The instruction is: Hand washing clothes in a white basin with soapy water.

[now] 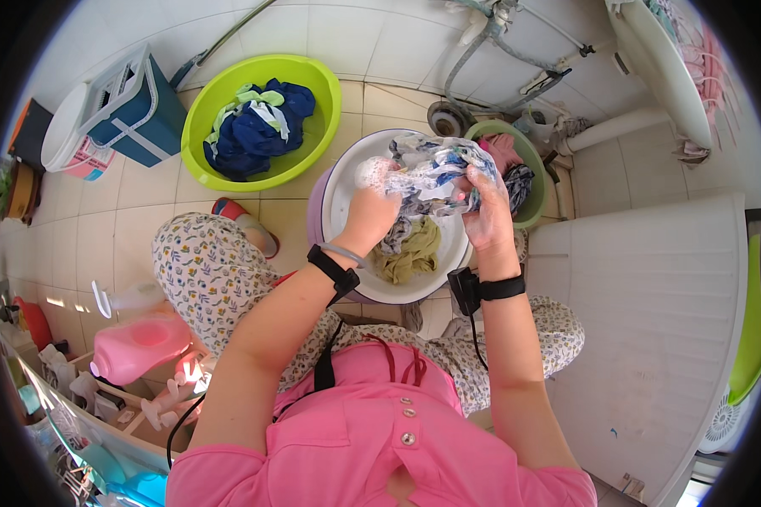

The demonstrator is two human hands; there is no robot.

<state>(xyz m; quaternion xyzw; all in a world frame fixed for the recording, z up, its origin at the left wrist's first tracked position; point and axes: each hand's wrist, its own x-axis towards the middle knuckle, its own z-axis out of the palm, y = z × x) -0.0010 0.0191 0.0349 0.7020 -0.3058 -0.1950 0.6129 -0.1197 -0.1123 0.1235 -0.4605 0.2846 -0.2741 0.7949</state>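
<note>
Over a white enamel basin (347, 223) with a dark rim, both hands grip a wet, soapy garment (441, 168) patterned in white, blue and grey. Thick suds cover the fingers of my left hand (379, 196), which clutches the garment's left side. On the other side, my right hand (487, 206) pinches the cloth between thumb and fingers. Below the stretched garment, an olive-green cloth (412, 253) lies in the basin beside a crumpled grey patterned piece. The basin rests on something purple (317, 203), partly hidden beneath it.
A lime-green tub (193, 146) holds navy and pale-green clothes. Right of the basin, a green basin (536, 206) holds pink and dark cloth. A white appliance (640, 317) stands at right. A pink detergent bottle (143, 345) and a teal bin (141, 127) are on the left.
</note>
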